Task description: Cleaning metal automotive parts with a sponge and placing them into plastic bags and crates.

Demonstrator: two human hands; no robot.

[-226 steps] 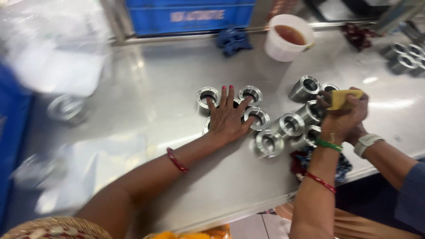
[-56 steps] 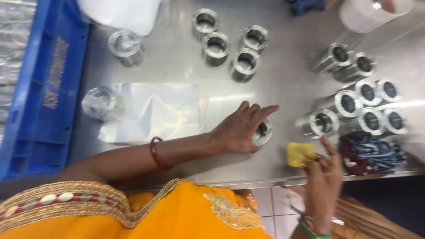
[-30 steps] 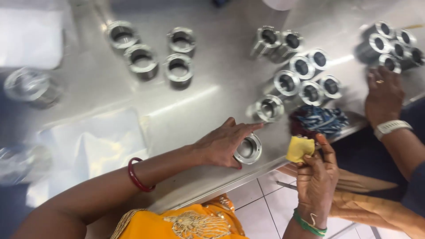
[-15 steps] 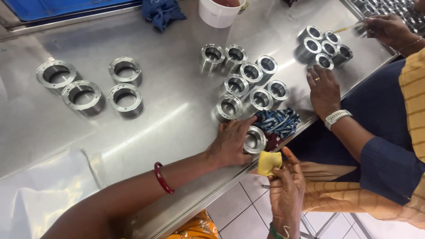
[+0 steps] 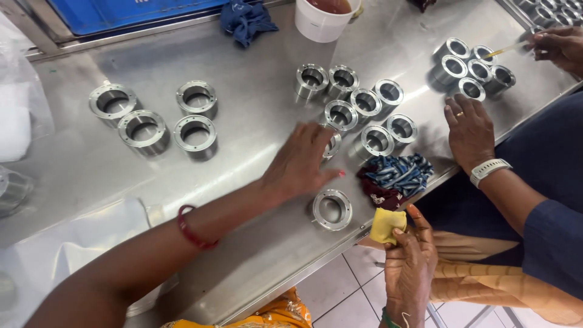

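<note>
My left hand (image 5: 302, 161) reaches across the steel table (image 5: 255, 140), fingers spread, over a metal ring (image 5: 333, 144) at the edge of a cluster of several rings (image 5: 364, 106). One ring (image 5: 332, 209) lies flat by itself near the table's front edge, just below that hand and free of it. My right hand (image 5: 408, 261) is off the table's edge, pinching a small yellow sponge (image 5: 387, 223). A red and blue striped cloth (image 5: 396, 176) lies between the lone ring and the cluster.
Several more rings (image 5: 155, 115) lie at the left. Another person's hand with a white watch (image 5: 469, 127) rests at the right beside more rings (image 5: 470, 67). A white cup (image 5: 325, 18), a blue rag (image 5: 246, 19) and a blue crate (image 5: 121, 12) stand at the back. Plastic sheets (image 5: 67, 243) lie front left.
My left hand has let go of the ring by the table edge and moved up toward the cluster. My right hand with the sponge stays below the edge.
</note>
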